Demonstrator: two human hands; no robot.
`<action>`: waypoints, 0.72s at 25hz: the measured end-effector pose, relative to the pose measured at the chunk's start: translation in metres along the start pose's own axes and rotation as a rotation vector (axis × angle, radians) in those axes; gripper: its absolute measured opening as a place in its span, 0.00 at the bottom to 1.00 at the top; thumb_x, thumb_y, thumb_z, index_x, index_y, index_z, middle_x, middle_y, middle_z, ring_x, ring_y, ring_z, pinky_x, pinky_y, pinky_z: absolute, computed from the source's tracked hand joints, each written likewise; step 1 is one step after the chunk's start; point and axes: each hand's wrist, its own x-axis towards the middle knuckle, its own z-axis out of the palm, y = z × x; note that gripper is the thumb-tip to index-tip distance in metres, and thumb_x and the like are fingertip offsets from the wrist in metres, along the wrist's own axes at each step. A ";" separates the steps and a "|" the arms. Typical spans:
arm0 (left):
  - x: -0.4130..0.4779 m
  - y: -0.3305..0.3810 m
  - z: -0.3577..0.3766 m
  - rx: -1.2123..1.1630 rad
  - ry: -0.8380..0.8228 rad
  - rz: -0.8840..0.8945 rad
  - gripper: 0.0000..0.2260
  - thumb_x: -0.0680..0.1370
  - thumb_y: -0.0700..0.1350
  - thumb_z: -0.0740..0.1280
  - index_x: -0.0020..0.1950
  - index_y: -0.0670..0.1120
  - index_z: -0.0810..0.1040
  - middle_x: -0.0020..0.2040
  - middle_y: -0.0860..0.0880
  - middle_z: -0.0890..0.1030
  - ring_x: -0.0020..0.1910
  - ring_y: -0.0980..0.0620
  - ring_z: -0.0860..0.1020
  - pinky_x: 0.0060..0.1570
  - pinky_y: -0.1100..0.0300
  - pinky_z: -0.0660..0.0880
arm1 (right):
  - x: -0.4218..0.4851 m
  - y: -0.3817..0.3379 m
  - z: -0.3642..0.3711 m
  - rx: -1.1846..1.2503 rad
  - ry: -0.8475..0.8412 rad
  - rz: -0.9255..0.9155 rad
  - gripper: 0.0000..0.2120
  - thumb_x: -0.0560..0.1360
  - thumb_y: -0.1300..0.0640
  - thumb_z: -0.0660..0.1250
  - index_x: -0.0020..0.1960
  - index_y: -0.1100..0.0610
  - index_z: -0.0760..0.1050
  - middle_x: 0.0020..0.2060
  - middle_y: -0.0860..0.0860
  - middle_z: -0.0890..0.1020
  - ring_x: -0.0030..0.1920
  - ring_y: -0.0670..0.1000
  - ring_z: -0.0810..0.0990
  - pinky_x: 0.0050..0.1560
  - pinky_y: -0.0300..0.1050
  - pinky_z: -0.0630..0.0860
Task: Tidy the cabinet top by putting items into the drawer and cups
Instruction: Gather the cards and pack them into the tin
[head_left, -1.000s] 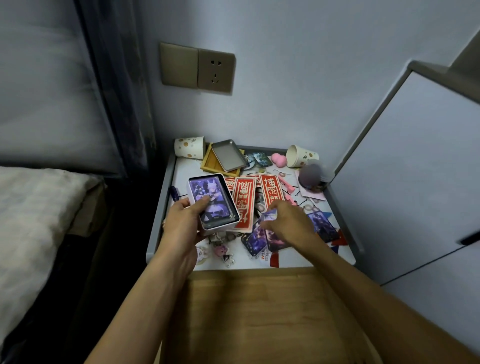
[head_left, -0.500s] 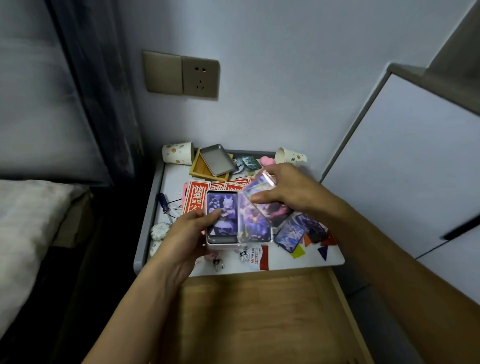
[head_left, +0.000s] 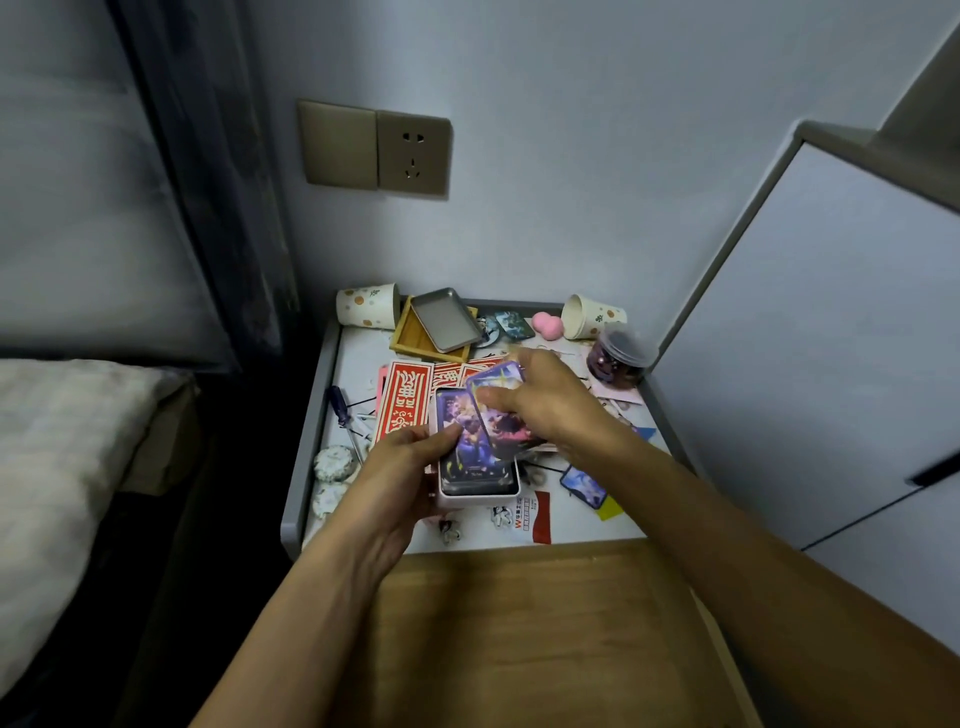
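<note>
My left hand (head_left: 405, 467) grips a small pink tin box (head_left: 478, 500) full of picture cards, thumb pressed on the top card. My right hand (head_left: 545, 400) pinches a few purple picture cards (head_left: 498, 415) and holds them tilted over the box's right side. Both hover above the cluttered white cabinet top (head_left: 571, 519). Two spotted paper cups lie on their sides at the back, one at the left (head_left: 366, 305) and one at the right (head_left: 592, 314). The open wooden drawer (head_left: 519, 623) lies below the cabinet front.
Red printed cards (head_left: 405, 402), a metal tin lid (head_left: 447, 319) on a wooden tray (head_left: 410, 338), a pink sponge (head_left: 548, 325), a clear jar (head_left: 621, 356), a screwdriver (head_left: 340, 408) and loose cards (head_left: 584, 483) litter the top. A bed is left, a white cupboard right.
My right hand picked cards off the cabinet top, lifted them and brought them down over the box in my left hand. The box moved slightly toward me.
</note>
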 end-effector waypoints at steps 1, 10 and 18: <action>0.001 -0.001 0.000 0.002 0.017 0.017 0.05 0.78 0.41 0.68 0.51 0.40 0.76 0.45 0.41 0.85 0.41 0.44 0.83 0.58 0.38 0.74 | -0.003 0.001 0.005 0.044 0.019 0.003 0.09 0.78 0.61 0.66 0.57 0.60 0.73 0.50 0.59 0.82 0.46 0.57 0.84 0.39 0.49 0.83; 0.006 -0.004 0.002 -0.026 0.044 0.014 0.07 0.77 0.41 0.69 0.53 0.39 0.77 0.42 0.41 0.84 0.38 0.42 0.81 0.47 0.44 0.72 | -0.013 0.003 0.017 -0.025 0.141 -0.050 0.05 0.76 0.58 0.69 0.49 0.55 0.74 0.53 0.56 0.77 0.50 0.55 0.81 0.46 0.54 0.82; 0.005 0.001 -0.002 -0.032 0.034 0.008 0.10 0.76 0.41 0.70 0.55 0.39 0.75 0.44 0.40 0.84 0.44 0.40 0.82 0.58 0.34 0.73 | -0.023 0.003 0.016 -0.093 0.097 -0.155 0.14 0.73 0.57 0.74 0.54 0.50 0.72 0.41 0.49 0.80 0.38 0.46 0.83 0.33 0.38 0.80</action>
